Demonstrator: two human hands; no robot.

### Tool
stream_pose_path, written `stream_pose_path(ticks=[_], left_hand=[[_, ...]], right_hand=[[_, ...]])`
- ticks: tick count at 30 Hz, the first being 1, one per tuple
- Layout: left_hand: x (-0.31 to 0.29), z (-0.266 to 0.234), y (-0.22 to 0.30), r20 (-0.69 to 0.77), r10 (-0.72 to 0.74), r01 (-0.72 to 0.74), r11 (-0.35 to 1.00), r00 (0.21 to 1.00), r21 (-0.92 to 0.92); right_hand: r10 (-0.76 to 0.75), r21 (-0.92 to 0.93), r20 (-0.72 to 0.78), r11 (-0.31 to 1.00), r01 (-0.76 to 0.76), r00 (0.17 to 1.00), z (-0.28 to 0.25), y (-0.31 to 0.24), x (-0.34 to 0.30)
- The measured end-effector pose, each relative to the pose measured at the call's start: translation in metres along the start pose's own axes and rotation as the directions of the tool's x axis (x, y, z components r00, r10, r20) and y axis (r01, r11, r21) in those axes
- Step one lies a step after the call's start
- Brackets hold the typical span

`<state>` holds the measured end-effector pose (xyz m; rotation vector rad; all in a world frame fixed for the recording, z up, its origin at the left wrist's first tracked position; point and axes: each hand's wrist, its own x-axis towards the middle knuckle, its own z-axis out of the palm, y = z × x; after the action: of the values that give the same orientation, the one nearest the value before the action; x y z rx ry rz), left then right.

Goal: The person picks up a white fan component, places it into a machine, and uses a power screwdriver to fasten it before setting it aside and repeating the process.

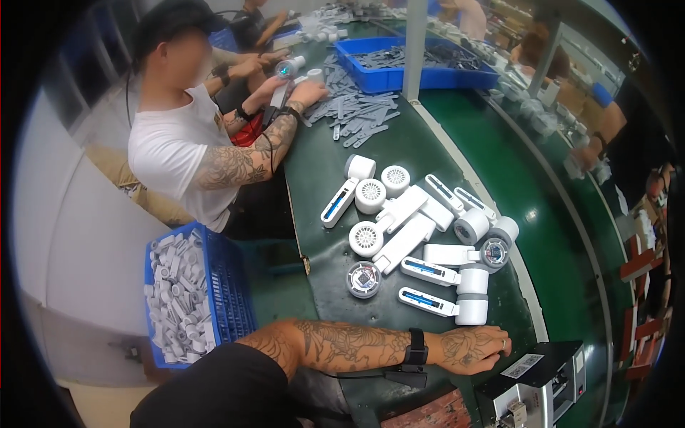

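Note:
My left hand [471, 349], with a dark strap at the wrist and a ring, reaches across the dark green worktable [325, 289]. Its back faces up and the fingers curl down at the far side; whatever they hold, if anything, is hidden. Just beside it is a black and silver bench device [531, 385]. Beyond my forearm lie several white handheld fans [403, 239], with round grilled heads and flat handles. Some handles show an open slot with a blue strip inside, like the fan [428, 301] nearest my hand. My right hand is not in view.
A blue crate [232, 299] full of small white parts stands left of the table. A co-worker [185, 121] at the left handles a white fan [289, 69]. Grey strips [357, 107] lie before a blue tray [389, 80]. A post [414, 53] and green conveyor [499, 143] border the table.

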<state>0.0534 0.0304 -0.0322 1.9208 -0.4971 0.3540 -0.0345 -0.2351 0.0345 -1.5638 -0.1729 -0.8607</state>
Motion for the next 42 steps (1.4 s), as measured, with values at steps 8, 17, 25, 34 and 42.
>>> stream_pose_path(ticks=[8,17,25,34,42], left_hand=[[0.008,-0.039,-0.013,0.047,-0.056,0.060,0.993,0.997,-0.103],[0.015,-0.042,-0.007,0.006,-0.205,0.205,0.978,0.979,-0.037],[0.009,-0.030,-0.008,0.044,-0.159,0.151,0.976,0.986,0.154],[0.012,-0.039,-0.006,0.054,-0.255,0.249,0.964,0.965,0.091],[0.011,-0.034,-0.007,-0.030,-0.213,0.215,0.974,0.977,0.068]], right_hand=[[0.049,-0.042,0.031,0.998,-0.047,0.998,-0.002,0.002,-0.001],[-0.031,-0.063,0.064,0.997,0.035,0.997,-0.004,-0.002,0.006],[-0.076,0.077,0.031,0.994,0.073,0.997,0.008,-0.002,0.002],[-0.049,0.137,0.071,0.990,0.039,0.996,0.004,-0.005,0.001],[0.022,0.155,0.081,0.987,-0.034,0.996,-0.005,-0.004,-0.005]])
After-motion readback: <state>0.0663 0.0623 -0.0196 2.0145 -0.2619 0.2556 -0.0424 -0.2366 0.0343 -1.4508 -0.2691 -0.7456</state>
